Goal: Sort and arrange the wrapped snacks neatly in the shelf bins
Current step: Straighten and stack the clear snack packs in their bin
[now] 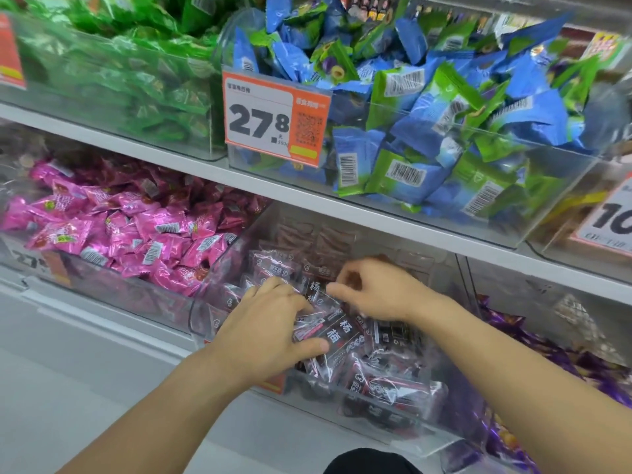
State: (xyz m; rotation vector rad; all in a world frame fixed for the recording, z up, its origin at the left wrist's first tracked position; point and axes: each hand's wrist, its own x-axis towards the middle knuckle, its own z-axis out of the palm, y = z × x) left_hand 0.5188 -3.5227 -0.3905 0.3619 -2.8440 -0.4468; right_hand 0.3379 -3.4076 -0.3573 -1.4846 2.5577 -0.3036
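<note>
Both your hands are down in the clear bin (pixel 205 316) of dark-wrapped snacks (pixel 393 384).
Your left hand (pixel 270 333) grasps a dark packet (pixel 337 331) between thumb and fingers; your right hand (pixel 372 292) pinches another just behind. Beyond lie pink snacks (pixel 136 230); overhead, blue-green ones (pixel 427 107).

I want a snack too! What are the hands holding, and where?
Left hand grips a clear-and-black wrapped snack by its left end; right hand pinches another's top edge.

Left hand (pixel 273 323) fingers spread; right hand (pixel 376 292) seemingly pinching.
</note>
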